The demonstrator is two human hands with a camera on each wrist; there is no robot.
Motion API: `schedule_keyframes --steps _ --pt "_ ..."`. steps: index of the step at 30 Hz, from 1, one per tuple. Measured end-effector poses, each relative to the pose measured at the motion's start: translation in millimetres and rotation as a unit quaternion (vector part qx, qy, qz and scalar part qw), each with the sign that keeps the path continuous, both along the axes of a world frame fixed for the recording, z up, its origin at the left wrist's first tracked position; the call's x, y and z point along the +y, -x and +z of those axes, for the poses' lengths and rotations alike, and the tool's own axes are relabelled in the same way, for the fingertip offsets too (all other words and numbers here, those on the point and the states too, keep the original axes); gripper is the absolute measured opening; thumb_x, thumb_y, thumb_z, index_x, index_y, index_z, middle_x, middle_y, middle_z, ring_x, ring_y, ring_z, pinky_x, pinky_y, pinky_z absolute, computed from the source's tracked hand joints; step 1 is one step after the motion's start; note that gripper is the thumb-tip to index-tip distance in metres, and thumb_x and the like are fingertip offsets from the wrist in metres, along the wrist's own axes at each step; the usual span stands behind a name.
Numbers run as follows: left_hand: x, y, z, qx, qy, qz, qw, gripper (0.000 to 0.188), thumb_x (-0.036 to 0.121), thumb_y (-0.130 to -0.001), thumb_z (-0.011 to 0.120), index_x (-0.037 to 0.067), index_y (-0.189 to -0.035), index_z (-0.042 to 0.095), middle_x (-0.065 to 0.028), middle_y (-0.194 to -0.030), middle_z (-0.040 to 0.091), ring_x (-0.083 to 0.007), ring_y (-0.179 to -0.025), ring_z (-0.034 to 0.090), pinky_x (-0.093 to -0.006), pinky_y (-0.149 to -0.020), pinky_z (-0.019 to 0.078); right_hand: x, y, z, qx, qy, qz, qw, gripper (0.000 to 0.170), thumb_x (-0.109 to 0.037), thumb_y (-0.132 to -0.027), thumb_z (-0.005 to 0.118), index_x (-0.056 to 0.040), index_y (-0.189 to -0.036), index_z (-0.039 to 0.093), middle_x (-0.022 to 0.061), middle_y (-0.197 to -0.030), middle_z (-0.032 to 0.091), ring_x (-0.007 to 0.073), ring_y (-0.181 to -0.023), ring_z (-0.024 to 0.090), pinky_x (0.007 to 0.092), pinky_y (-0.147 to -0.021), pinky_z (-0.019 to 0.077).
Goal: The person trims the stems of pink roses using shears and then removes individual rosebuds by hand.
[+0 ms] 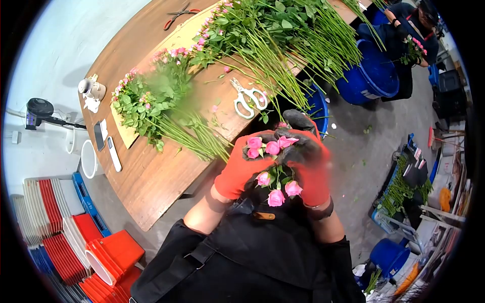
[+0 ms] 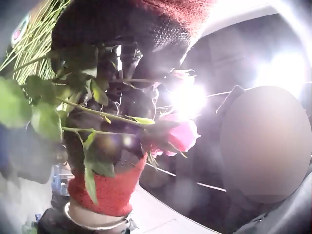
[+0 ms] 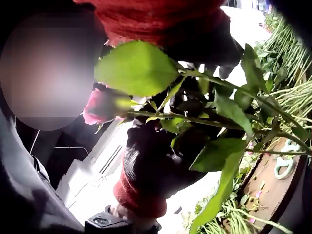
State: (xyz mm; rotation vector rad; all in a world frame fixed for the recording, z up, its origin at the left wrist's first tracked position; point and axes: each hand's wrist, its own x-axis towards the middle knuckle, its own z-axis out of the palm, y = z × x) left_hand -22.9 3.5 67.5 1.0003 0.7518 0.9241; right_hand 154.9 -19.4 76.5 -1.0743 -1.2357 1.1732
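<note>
Both hands wear red gloves with black palms and meet in front of the chest. My left hand grips the stems of several pink roses from the left. Opposite it, my right hand curls round the same small bunch, its fingers partly covering the stems. Some blooms show above the thumbs, others hang below toward the black apron. In the left wrist view a rose shows beside the gloves, with glare near it. Green leaves and stems cross before the gloves in the right wrist view.
A wooden table carries heaps of pink roses, white-handled scissors, red-handled pliers and a phone. Blue buckets stand beyond it, near another person. Red crates are stacked at lower left.
</note>
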Motion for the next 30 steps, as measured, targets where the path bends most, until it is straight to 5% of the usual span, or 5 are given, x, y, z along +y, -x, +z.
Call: schedule_keyframes --steps 10,16,20,26,30 --pt "-5.9 -11.3 -5.7 0.053 -0.074 0.113 0.989 0.037 0.003 -0.071 0.069 -0.002 -0.107 0.066 -0.0079 -0.105 0.066 -0.016 -0.1 0.059 -0.0317 -0.095 0.0441 -0.8 3.6 6.1 -0.17 -0.133 -0.086 0.973 0.045 -0.007 -0.067 0.081 -0.0027 -0.11 0.066 0.0127 -0.116 0.063 0.0322 -0.116 0.055 0.0407 -0.101 0.0411" --pt "-6.8 -10.9 -1.5 0.037 -0.072 0.1 0.992 0.039 0.001 -0.071 0.063 -0.004 -0.11 0.065 -0.0091 -0.107 0.066 -0.0153 -0.1 0.059 -0.0301 -0.093 0.045 -9.5 9.3 1.9 -0.072 -0.064 -0.097 0.991 0.034 -0.003 -0.071 0.073 -0.0016 -0.104 0.066 0.0123 -0.11 0.065 0.026 -0.11 0.058 0.0365 -0.096 0.0438" --pt "-5.9 -8.8 -4.3 0.033 -0.065 0.075 0.995 0.035 0.008 -0.073 0.062 -0.005 -0.106 0.065 -0.0083 -0.105 0.067 -0.0161 -0.098 0.061 -0.031 -0.092 0.0462 -0.1 3.6 -13.1 0.267 0.124 -0.04 0.955 0.032 0.001 -0.075 0.065 0.0006 -0.107 0.065 0.009 -0.115 0.064 0.0184 -0.11 0.057 0.0309 -0.094 0.0439" --pt "-2.2 -6.1 1.1 0.007 -0.073 0.04 0.996 0.031 0.012 -0.075 0.068 -0.003 -0.102 0.066 -0.0091 -0.104 0.066 -0.0213 -0.098 0.061 -0.0337 -0.094 0.0448 10.3 -9.0 24.3 0.013 -0.044 -0.04 0.998 0.047 0.001 -0.075 0.07 -0.0034 -0.122 0.063 0.0101 -0.128 0.061 0.0235 -0.121 0.055 0.0346 -0.103 0.0417" --pt "-2.3 -5.8 -7.1 0.107 -0.184 0.041 0.976 0.029 0.005 -0.065 0.074 0.002 -0.094 0.069 -0.0088 -0.097 0.067 -0.0277 -0.101 0.059 -0.0442 -0.104 0.0384 12.4 -24.3 54.0 -0.334 -0.188 0.032 0.923 0.046 -0.009 -0.067 0.078 -0.0125 -0.111 0.068 0.0078 -0.119 0.064 0.0318 -0.118 0.055 0.0445 -0.104 0.0393"
